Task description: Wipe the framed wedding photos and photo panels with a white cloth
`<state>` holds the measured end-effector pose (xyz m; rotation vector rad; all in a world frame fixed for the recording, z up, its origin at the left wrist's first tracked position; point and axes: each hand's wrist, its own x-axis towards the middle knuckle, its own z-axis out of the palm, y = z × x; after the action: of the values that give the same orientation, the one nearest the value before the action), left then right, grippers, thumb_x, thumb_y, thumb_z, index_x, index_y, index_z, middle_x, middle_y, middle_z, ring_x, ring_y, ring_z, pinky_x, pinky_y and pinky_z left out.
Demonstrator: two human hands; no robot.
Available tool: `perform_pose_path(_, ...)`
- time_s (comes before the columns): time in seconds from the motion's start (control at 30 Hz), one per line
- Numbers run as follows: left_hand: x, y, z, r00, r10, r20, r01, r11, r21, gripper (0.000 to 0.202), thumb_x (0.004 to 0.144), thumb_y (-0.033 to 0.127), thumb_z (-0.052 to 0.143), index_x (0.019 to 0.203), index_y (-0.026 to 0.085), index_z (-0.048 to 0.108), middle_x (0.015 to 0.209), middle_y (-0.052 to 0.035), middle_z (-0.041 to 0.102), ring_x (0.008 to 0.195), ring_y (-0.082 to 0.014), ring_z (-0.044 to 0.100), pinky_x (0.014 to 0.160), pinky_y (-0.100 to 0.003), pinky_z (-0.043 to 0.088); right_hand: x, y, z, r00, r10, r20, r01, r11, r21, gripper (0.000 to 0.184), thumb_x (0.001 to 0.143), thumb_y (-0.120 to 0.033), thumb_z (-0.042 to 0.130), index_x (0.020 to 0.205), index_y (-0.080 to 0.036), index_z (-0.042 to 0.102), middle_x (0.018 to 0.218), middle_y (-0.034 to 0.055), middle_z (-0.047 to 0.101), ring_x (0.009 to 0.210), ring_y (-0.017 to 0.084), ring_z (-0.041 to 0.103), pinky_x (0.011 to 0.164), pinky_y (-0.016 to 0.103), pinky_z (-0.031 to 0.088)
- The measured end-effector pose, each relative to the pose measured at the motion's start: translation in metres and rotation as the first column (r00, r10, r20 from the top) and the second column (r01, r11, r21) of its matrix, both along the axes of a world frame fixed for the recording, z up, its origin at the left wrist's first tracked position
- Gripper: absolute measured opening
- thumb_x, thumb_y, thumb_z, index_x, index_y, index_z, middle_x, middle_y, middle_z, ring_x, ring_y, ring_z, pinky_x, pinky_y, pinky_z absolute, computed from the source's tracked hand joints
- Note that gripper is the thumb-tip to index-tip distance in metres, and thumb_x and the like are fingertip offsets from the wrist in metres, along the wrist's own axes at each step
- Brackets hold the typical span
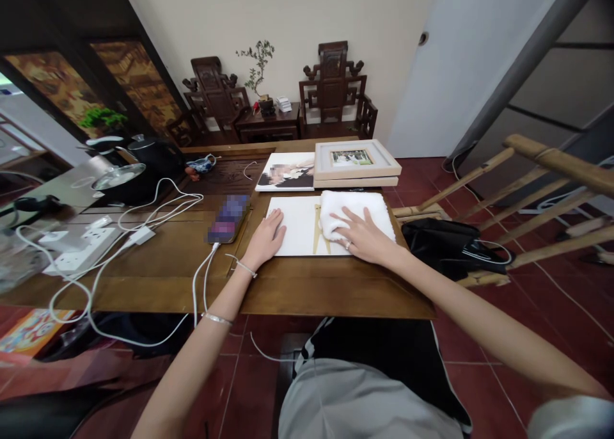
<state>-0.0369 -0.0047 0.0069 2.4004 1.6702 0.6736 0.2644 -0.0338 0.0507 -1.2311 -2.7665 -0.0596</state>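
Note:
A white flat panel, like a photo board or album cover with a beige-gold figure near its middle, lies on the wooden table in front of me. My left hand rests along the panel's left edge, fingers stretched out together and holding nothing. On the panel's right part sits a folded white towel. Pressed flat over this towel is my right hand, with a ring on it and its fingers spread. The towel hides the right part of the panel.
Behind the panel lie a photo print and stacked picture frames. A charging phone, white cables, a power strip and a black kettle are to the left. A bamboo chair holds a black bag at right.

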Motion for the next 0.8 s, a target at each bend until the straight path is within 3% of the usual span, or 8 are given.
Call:
perform_pose_path(0.2,0.001,-0.001,0.0,1.0,0.004,0.015,-0.004,1.0,0.013,0.049,0.097,0.031,0.038,0.141,0.012,0.05,0.154,-0.0164,0.044,0.147,-0.0273,0.035,0.121,-0.049,0.029,0.011,-0.061,0.004,0.993,0.091,-0.069,-0.093,0.995,-0.031,0.036,0.088,-0.008,0.049,0.114,-0.021,0.07,0.156,0.0108,0.041,0.148,0.039,0.024,0.109,0.076,0.022)
perform_pose_path(0.37,0.002,-0.002,0.0,1.0,0.009,0.02,-0.009,1.0,0.013,0.048,0.098,0.031,0.038,0.14,0.012,0.05,0.154,-0.0165,0.044,0.147,-0.0269,0.035,0.121,-0.049,0.028,0.021,-0.082,0.017,0.981,0.152,-0.12,-0.17,0.973,-0.158,0.034,0.088,-0.008,0.048,0.111,-0.02,0.069,0.152,0.0129,0.048,0.148,0.036,0.026,0.111,0.074,0.025)
perform_pose_path(0.57,0.003,-0.002,0.0,1.0,0.009,0.024,-0.009,1.0,0.006,0.049,0.097,0.03,0.038,0.141,0.011,0.05,0.155,-0.0171,0.042,0.148,-0.0278,0.034,0.121,-0.049,0.028,0.02,-0.055,0.02,0.977,0.067,-0.202,-0.121,0.955,-0.27,0.033,0.098,-0.019,0.038,0.117,-0.02,0.065,0.145,0.0147,0.054,0.15,0.029,0.023,0.118,0.066,0.019)
perform_pose_path(0.8,0.001,0.0,0.0,1.0,0.003,0.019,-0.003,1.0,0.011,0.049,0.097,0.03,0.039,0.142,0.012,0.049,0.155,-0.0166,0.042,0.147,-0.0273,0.034,0.12,-0.05,0.028,-0.023,0.011,0.013,0.949,-0.096,-0.299,0.021,0.969,-0.245,0.043,0.104,-0.037,0.03,0.138,-0.022,0.051,0.154,0.0139,0.044,0.149,0.032,0.025,0.113,0.073,0.016)
